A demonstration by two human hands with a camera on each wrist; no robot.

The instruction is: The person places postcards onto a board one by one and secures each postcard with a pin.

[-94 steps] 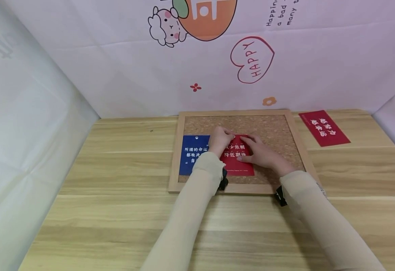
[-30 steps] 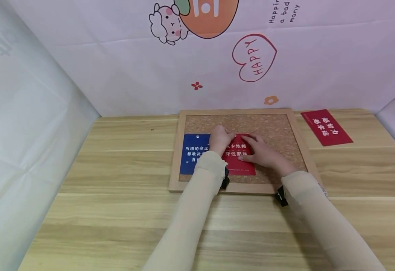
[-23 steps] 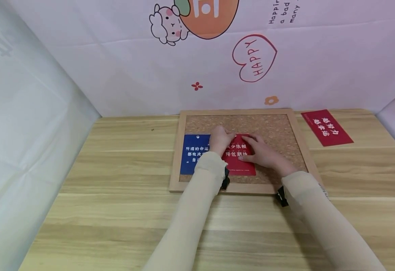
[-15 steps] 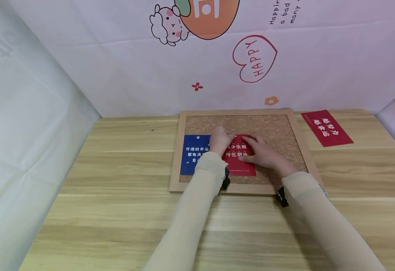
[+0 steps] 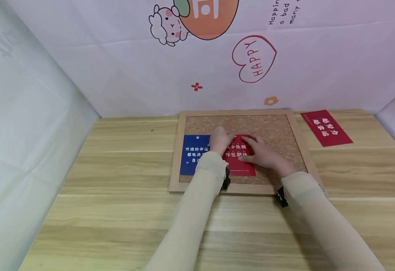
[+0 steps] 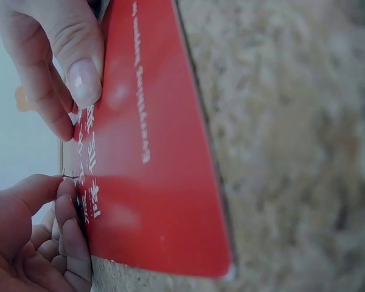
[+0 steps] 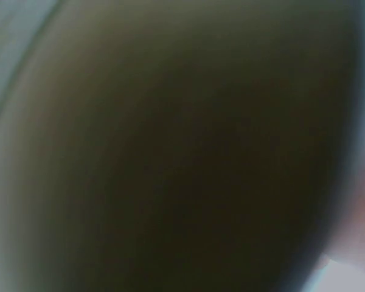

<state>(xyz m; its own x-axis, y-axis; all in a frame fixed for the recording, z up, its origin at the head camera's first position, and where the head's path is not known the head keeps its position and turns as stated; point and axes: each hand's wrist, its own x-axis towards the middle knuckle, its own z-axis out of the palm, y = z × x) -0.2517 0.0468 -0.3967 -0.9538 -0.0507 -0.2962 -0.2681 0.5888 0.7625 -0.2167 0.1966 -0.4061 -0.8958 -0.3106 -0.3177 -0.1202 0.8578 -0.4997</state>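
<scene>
The left hand point(image 5: 219, 141) pinches what looks like a thin dark pin point(image 6: 70, 177) at the far edge of the red rectangular card point(image 5: 236, 162), seemingly fixing it to the wood-framed cork board point(image 5: 268, 124); the next move should call for a straight push. The right hand point(image 5: 264, 154) lies spread, gripping nothing, thumb on the card, which sits between both hands, long axis running near to far, printed top at the far end.

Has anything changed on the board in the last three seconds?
Nothing visibly changed beyond a slight shift of the head view. The left hand stays at the top edge of the red card, the right hand at its right side. The corkboard, blue card and loose card stayed put.
</scene>
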